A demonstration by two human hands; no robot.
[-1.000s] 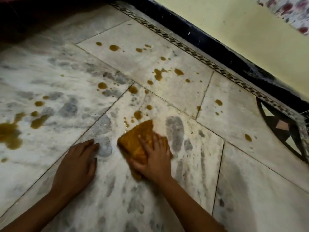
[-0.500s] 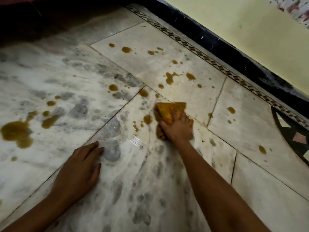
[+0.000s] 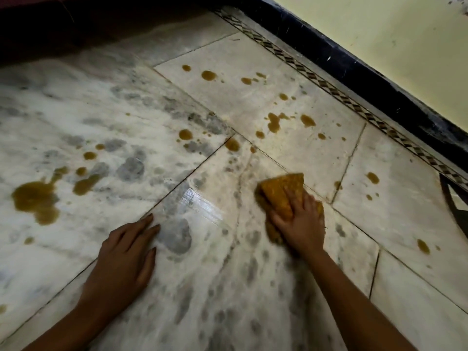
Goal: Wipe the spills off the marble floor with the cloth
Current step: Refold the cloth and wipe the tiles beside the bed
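My right hand [image 3: 302,221] presses an orange-brown cloth [image 3: 281,192] flat onto the marble floor [image 3: 228,287], right of centre. The cloth sticks out past my fingers toward the wall. My left hand [image 3: 124,257] lies flat on the floor with fingers together, holding nothing. Brown spills dot the tiles: a big puddle [image 3: 35,198] at the far left, drops [image 3: 231,144] just beyond the cloth, a cluster [image 3: 274,122] farther back, and small spots [image 3: 372,177] to the right. A wet shiny streak [image 3: 200,201] lies between my hands.
A black skirting [image 3: 367,79] with a patterned inlay strip [image 3: 329,84] runs along the yellow wall [image 3: 379,29] at the back right. A dark inlaid floor pattern [image 3: 455,201] shows at the right edge. The back left is in deep shadow.
My right hand swept the cloth away from me and then partly back toward me; the drops near the tile joint are gone and a wet streak is left. My left hand stayed planted.
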